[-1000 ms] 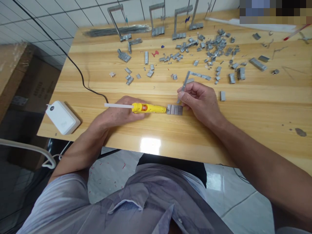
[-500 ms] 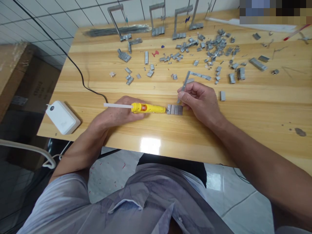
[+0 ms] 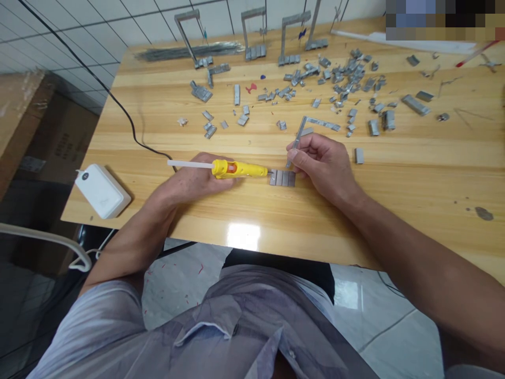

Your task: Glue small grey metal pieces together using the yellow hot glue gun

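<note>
My left hand (image 3: pixel 199 181) is closed around a yellow glue gun (image 3: pixel 250 169), with a white glue stick (image 3: pixel 189 165) poking out of its back end. The gun's nozzle is at the left end of a small row of grey blocks (image 3: pixel 284 178) on the table. Between thumb and fingers, my right hand (image 3: pixel 325 158) pinches one leg of an L-shaped grey strip (image 3: pixel 321 123), just above the right part of that row. Whether the strip's lower end touches the blocks I cannot tell.
Many loose grey pieces (image 3: pixel 351 73) lie across the back of the wooden table (image 3: pixel 221 226). Several finished-looking grey stands (image 3: pixel 256 51) line the wall. A white power adapter-like box (image 3: pixel 103 192) sits at left, and a black cable (image 3: pixel 132 126) runs towards my left hand.
The glue gun has risen slightly, its nozzle shifting a little up at the left end of the block row. My right hand and the L-shaped strip stay nearly still.
</note>
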